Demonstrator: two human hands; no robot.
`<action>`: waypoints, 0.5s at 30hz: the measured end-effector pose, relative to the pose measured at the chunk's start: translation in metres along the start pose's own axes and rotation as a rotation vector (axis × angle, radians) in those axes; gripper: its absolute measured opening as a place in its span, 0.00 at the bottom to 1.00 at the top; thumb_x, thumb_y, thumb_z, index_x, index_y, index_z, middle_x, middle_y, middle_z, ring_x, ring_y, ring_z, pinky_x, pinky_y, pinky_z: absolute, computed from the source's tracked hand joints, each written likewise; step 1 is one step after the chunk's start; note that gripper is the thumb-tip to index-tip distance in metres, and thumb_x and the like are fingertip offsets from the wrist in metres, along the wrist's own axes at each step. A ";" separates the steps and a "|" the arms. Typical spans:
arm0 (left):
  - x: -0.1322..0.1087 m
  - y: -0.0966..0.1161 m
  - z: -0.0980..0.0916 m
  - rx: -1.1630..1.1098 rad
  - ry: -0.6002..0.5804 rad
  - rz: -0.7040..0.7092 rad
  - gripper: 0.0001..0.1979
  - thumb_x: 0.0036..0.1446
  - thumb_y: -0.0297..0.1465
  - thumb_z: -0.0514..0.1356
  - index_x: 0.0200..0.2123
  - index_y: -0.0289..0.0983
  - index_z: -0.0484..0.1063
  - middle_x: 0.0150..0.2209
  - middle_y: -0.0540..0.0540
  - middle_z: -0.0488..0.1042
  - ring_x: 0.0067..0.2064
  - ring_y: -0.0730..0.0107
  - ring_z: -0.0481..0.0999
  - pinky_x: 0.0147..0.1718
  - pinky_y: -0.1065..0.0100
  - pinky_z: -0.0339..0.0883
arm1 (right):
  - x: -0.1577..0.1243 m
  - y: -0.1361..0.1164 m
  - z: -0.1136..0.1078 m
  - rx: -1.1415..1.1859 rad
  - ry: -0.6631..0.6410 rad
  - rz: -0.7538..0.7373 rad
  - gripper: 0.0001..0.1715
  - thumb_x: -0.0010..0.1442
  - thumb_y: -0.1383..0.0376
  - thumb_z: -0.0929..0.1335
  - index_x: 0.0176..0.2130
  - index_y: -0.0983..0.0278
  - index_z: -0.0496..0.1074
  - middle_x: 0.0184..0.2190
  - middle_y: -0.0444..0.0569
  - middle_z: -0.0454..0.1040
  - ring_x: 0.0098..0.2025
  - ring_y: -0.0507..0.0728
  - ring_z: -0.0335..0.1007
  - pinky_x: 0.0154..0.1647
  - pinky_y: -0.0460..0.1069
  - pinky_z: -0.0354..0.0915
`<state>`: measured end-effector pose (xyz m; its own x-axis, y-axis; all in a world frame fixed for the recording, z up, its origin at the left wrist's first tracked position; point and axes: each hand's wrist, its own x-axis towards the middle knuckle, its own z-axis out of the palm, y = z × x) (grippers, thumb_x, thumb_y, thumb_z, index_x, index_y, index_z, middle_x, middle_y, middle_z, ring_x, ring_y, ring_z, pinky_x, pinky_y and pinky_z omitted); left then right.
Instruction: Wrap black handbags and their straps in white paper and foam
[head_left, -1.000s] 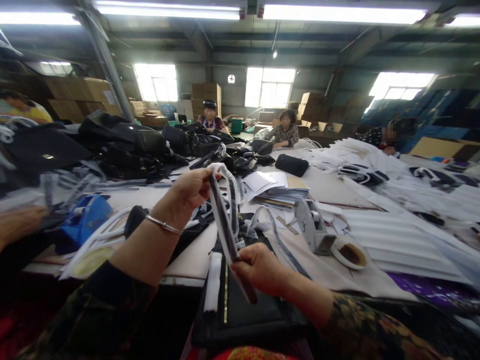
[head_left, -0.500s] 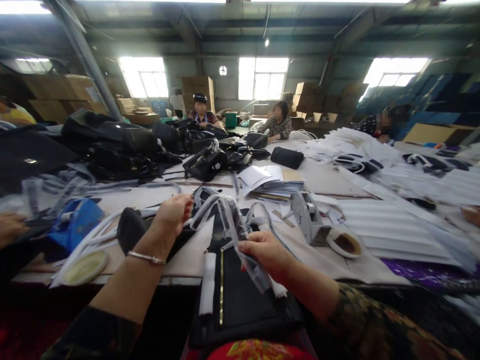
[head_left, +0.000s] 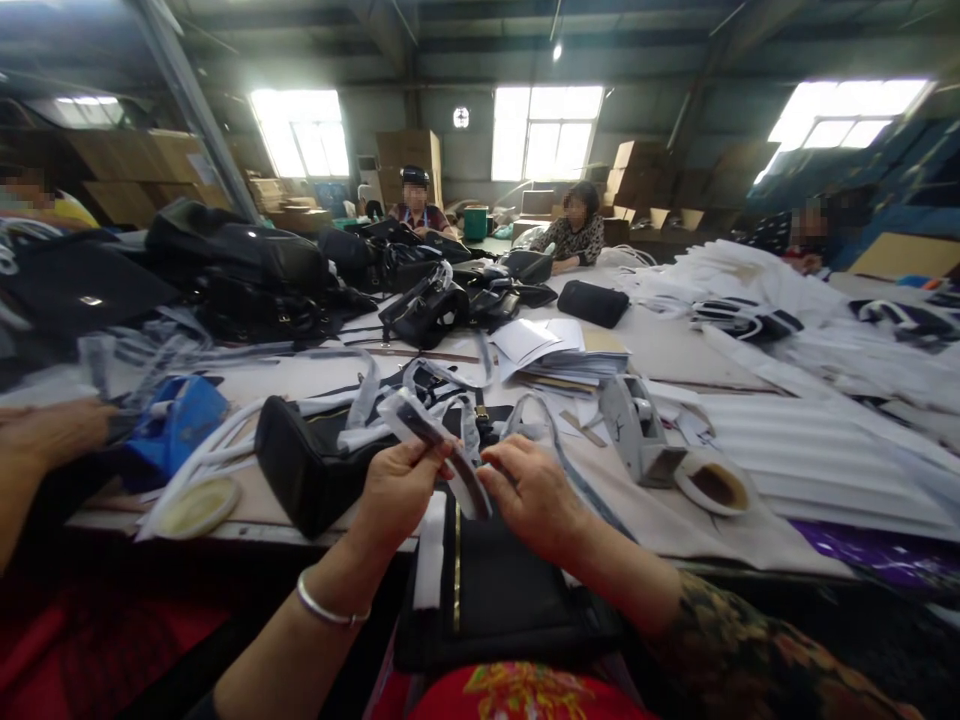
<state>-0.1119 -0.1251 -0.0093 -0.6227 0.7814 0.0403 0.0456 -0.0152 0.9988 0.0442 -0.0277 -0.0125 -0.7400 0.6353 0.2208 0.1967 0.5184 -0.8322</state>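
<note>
In the head view, the person's left hand [head_left: 401, 490] is closed around a strap [head_left: 442, 455], a dark band sheathed in clear plastic, with thumb and fingers pinching it near its upper part. The right hand [head_left: 529, 495] meets the strap's lower end just beside the left. Its fingertips seem to pinch it too, though blur makes that contact hard to confirm. The strap is held slanting above a flat black bag [head_left: 499, 600] at the near edge of the table [head_left: 675, 370].

A black pouch [head_left: 296, 465] stands left of the hands, and a tape dispenser [head_left: 634, 430] and tape roll [head_left: 712, 487] sit to the right. Another person's hand [head_left: 52, 432] rests at the far left, next to a blue bag [head_left: 180, 425]. 2 co-workers sit at the table's far end.
</note>
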 end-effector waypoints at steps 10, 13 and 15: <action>-0.044 -0.019 0.005 0.083 -0.227 0.162 0.09 0.60 0.37 0.63 0.35 0.40 0.82 0.28 0.43 0.79 0.27 0.64 0.75 0.29 0.64 0.70 | 0.001 0.013 0.023 0.675 -0.136 0.441 0.20 0.60 0.51 0.67 0.28 0.63 0.65 0.18 0.39 0.61 0.18 0.47 0.51 0.19 0.44 0.48; -0.041 -0.018 0.002 0.095 -0.172 0.081 0.11 0.62 0.38 0.60 0.36 0.39 0.81 0.24 0.46 0.76 0.22 0.70 0.70 0.24 0.68 0.66 | 0.003 0.013 0.020 0.157 -0.196 0.131 0.17 0.65 0.59 0.62 0.27 0.64 0.68 0.24 0.46 0.71 0.26 0.51 0.64 0.29 0.46 0.58; -0.038 -0.016 0.003 0.074 -0.176 0.036 0.12 0.62 0.39 0.61 0.41 0.38 0.79 0.27 0.47 0.77 0.21 0.72 0.70 0.22 0.71 0.65 | 0.003 0.010 0.016 -0.151 -0.266 0.015 0.12 0.64 0.66 0.62 0.29 0.64 0.70 0.27 0.48 0.74 0.30 0.54 0.68 0.32 0.47 0.58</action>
<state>-0.0869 -0.1530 -0.0264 -0.4737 0.8783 0.0644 0.1272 -0.0042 0.9919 0.0338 -0.0298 -0.0278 -0.8747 0.4820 0.0515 0.2879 0.6019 -0.7448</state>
